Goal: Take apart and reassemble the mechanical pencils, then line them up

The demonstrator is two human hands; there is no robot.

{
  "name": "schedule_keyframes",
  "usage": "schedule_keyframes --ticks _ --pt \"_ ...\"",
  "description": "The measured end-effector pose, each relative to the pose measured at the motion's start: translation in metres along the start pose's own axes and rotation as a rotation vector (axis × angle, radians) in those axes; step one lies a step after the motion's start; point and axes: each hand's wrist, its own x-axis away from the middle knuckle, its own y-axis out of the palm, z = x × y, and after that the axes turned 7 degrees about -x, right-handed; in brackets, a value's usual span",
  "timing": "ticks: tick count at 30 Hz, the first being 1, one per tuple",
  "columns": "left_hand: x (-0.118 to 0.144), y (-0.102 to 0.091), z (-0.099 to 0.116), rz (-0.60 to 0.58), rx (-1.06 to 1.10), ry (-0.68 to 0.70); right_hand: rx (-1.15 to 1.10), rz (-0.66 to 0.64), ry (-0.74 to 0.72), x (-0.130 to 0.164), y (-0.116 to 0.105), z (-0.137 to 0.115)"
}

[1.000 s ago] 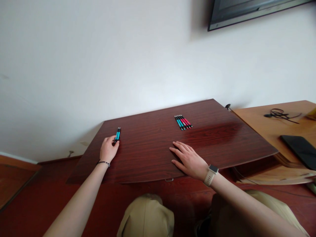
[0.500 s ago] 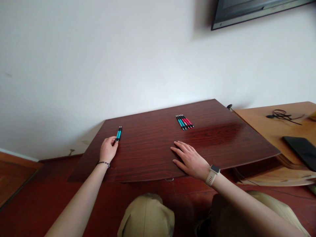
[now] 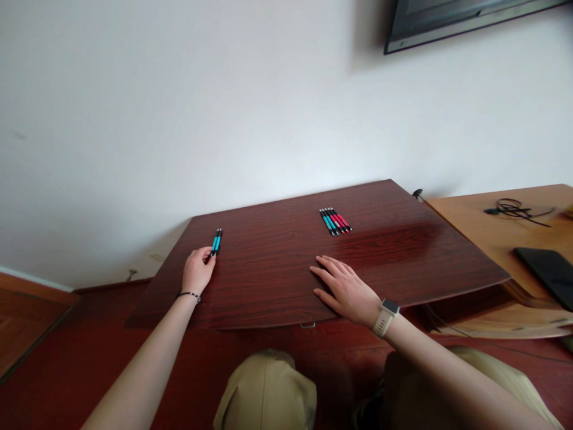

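Observation:
Two teal-and-black pens (image 3: pixel 216 242) lie side by side at the left of the dark red-brown table (image 3: pixel 264 257). My left hand (image 3: pixel 198 269) has its thumb and fingers closed around their near ends, which are partly hidden by the fingertips. Flat on the tabletop near the front edge rests my right hand (image 3: pixel 347 289), fingers spread, holding nothing. Beyond it, a neat row of several pens (image 3: pixel 335 221) lies slanted, teal ones on the left and red-pink ones on the right.
A lighter wooden desk (image 3: pixel 465 218) adjoins on the right, bearing a coiled black cable (image 3: pixel 514 209) and a flat black device (image 3: pixel 546 272). Behind the table rises a white wall (image 3: pixel 224 107) with a mounted screen (image 3: pixel 447 27). My knees (image 3: pixel 266 391) are below the front edge.

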Motion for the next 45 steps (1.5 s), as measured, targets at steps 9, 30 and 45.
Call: schedule_keyframes --ticks 9,30,45 --pt "0.001 -0.005 0.004 -0.024 -0.008 -0.025 -0.007 0.003 -0.005 0.0 0.0 0.0" --pt "-0.043 0.091 0.352 -0.503 0.243 0.217 -0.013 0.001 0.004 -0.002 -0.002 0.0" --pt "-0.074 0.108 0.417 -0.636 -0.155 0.065 -0.035 -0.002 -0.003 -0.003 -0.003 0.002"
